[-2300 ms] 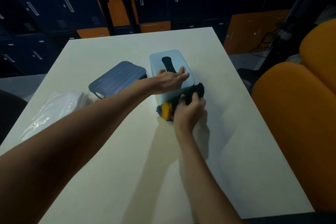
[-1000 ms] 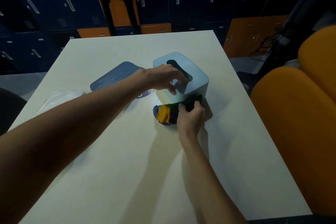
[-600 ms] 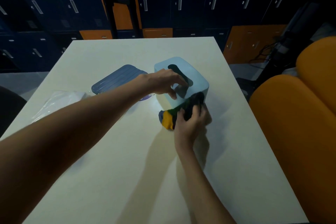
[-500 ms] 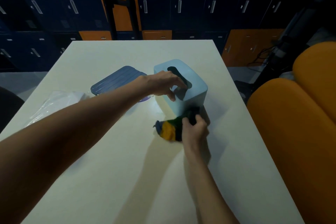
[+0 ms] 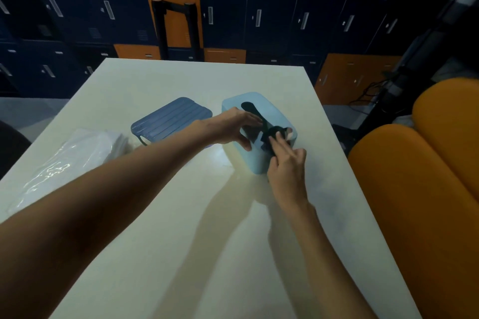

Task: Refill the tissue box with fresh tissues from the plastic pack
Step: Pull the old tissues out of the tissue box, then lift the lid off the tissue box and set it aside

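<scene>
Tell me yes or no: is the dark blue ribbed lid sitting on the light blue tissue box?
No, the lid lies flat on the table beside the tissue box.

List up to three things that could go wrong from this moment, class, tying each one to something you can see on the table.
1. The right hand presses a dark cloth at the light blue tissue box; it may snag in the slot.
2. The box looks tilted under the left hand; if that grip slips, it could tip.
3. The plastic tissue pack lies at the table edge and might get nudged off.
</scene>
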`<control>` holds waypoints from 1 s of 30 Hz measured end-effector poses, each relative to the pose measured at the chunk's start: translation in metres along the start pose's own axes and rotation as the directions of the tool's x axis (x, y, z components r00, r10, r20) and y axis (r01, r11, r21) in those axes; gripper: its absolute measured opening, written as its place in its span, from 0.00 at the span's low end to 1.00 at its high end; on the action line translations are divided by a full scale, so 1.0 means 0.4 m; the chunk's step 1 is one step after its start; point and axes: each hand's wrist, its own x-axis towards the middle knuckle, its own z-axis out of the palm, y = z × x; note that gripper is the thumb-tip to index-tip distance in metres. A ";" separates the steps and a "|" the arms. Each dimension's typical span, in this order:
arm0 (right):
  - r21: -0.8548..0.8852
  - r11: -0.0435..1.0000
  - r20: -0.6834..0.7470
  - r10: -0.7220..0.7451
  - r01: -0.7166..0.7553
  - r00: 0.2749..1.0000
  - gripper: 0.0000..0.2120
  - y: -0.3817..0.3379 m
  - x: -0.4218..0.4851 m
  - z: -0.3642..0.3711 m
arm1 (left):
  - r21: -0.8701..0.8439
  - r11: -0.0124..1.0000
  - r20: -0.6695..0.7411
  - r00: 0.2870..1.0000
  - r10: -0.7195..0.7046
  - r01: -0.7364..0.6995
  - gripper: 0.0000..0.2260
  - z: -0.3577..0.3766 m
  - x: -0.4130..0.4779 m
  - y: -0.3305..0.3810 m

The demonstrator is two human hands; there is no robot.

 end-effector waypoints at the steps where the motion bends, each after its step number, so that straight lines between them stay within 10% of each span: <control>1: -0.009 0.999 -0.011 -0.031 0.031 0.999 0.21 -0.009 -0.022 0.010 | -0.003 1.000 -0.003 1.000 -0.003 0.003 0.31 0.002 0.000 -0.002; 16: 0.146 0.895 0.135 0.404 -0.421 0.905 0.13 0.101 0.042 -0.160 | 0.015 1.000 0.081 0.997 -0.013 0.011 0.32 -0.019 -0.015 0.022; 23: 0.451 0.775 0.186 0.403 -0.442 0.896 0.13 0.095 -0.002 -0.219 | -0.278 0.955 -0.291 0.957 0.016 -0.100 0.16 0.024 -0.114 0.145; 30: 0.639 0.619 0.307 0.339 -0.457 0.889 0.11 0.075 -0.055 -0.253 | -0.750 0.642 0.089 0.986 -0.142 0.160 0.31 0.180 -0.151 0.230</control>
